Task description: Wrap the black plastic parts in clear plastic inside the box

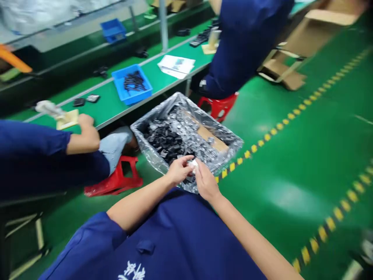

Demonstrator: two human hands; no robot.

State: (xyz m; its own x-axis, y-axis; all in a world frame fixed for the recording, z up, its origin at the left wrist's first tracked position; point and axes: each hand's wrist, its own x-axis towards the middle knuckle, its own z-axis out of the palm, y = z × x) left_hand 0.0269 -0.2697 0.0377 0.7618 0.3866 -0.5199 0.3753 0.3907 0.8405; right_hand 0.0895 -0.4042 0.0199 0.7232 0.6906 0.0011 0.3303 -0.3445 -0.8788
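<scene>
Both hands, left hand (178, 170) and right hand (206, 182), pinched a small pale, crinkly packet (192, 165) between closed fingertips at the near rim of a plastic-lined carton (151, 153) heaped with glossy black parts (166, 140).

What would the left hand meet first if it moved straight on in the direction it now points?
Probably the small pale piece pinched between both hands, then the right hand just behind it; the left hand points right, and depth is unclear.
</scene>
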